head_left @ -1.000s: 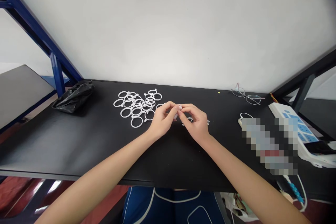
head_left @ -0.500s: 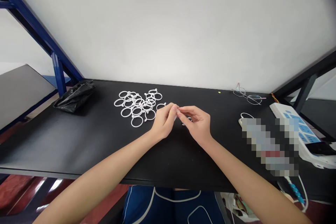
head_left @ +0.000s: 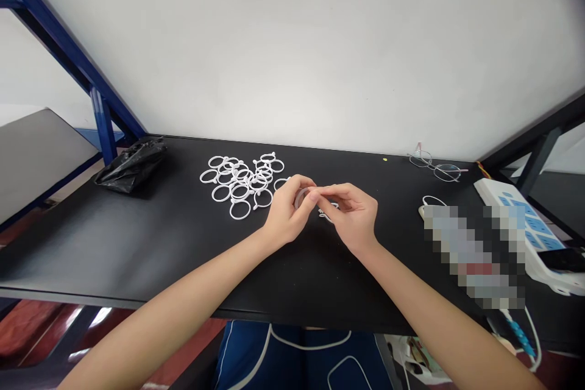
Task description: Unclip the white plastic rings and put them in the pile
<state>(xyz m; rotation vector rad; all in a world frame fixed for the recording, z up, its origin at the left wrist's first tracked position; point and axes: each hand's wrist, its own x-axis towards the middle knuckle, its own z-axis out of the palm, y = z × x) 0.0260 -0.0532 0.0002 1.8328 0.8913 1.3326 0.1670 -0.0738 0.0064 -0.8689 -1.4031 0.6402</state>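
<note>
My left hand (head_left: 287, 213) and my right hand (head_left: 354, 216) meet over the middle of the black table (head_left: 183, 244). Both pinch a small white plastic ring (head_left: 302, 198) between their fingertips, the fingers curled round it. A pile of several white rings (head_left: 242, 183) lies just left of my left hand. One or two more white rings (head_left: 328, 212) lie on the table under my right hand, partly hidden by it.
A crumpled black plastic bag (head_left: 130, 166) sits at the table's left. Wire-rimmed glasses (head_left: 434, 166) lie at the back right, a white power strip (head_left: 525, 225) at the far right beside a blurred patch. A blue frame (head_left: 98, 116) rises at the left.
Both hands have shifted a little to the right and turned the ring between the fingertips; it now shows more clearly between them. The pile has not moved.
</note>
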